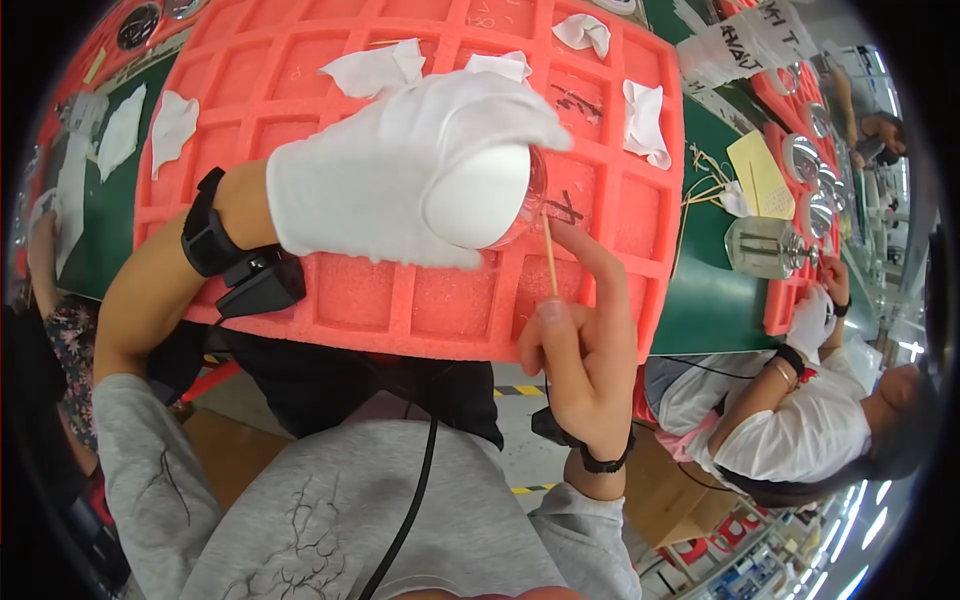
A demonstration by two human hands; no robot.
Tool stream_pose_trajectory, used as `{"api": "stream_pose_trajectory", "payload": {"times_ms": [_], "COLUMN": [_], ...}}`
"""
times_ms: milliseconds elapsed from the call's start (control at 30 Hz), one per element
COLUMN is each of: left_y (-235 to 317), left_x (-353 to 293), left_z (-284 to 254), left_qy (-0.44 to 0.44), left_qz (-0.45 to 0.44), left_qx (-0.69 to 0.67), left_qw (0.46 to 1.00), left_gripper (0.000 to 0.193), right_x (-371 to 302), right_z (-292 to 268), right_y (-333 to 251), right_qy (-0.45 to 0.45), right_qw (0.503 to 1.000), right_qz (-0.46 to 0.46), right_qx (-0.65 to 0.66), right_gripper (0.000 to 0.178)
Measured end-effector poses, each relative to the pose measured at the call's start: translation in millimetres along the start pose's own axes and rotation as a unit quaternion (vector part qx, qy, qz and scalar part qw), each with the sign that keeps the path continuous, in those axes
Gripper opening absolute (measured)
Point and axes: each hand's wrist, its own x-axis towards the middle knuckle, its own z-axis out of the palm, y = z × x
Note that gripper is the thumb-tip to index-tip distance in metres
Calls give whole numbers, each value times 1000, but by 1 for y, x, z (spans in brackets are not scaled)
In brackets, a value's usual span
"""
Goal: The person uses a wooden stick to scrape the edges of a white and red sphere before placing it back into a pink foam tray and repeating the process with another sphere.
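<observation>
My left hand [390,165], in a white glove, curls its fingers and thumb around a round glass lens [482,198]. One side of the lens looks white, and a clear rim shows at its right. Bare, my right hand [590,350] pinches a thin wooden stick [551,262] between thumb and fingers. The stick's upper tip is at the lens's right edge; whether it touches cannot be made out. Both hands are above a pink foam tray [398,300] divided into square compartments with dark marks in some.
White cloth pieces [375,68] lie on the tray. Right of it, the green table [715,315] carries a glass pump bottle [765,248], a yellow paper [762,170] and loose sticks [708,180]. A co-worker [800,420] works at the right beside more round lenses [815,215].
</observation>
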Motion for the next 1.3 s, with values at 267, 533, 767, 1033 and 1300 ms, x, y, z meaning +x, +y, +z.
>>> {"api": "stream_pose_trajectory", "payload": {"times_ms": [267,533,767,1033,1300], "left_y": [15,12,9,21,28], "left_x": [4,11,8,5,9], "left_z": [-9,-8,-4,2,13], "left_qy": [-21,-45,8,22,66], "left_qz": [18,65,4,-64,-58], "left_qx": [139,133,-6,-10,-12], "left_qw": [990,988,1000,998,996], "left_gripper": [79,86,91,78,69], "right_x": [-1,2,4,8,9], "right_z": [7,8,10,13,18], "right_y": [3,5,5,5,13], "right_qy": [48,103,120,105,145], "right_qw": [990,980,974,966,954], "right_qz": [-95,-122,-148,-160,-199], "right_qx": [-89,-115,-123,-173,-173], "right_gripper": [48,45,47,44,63]}}
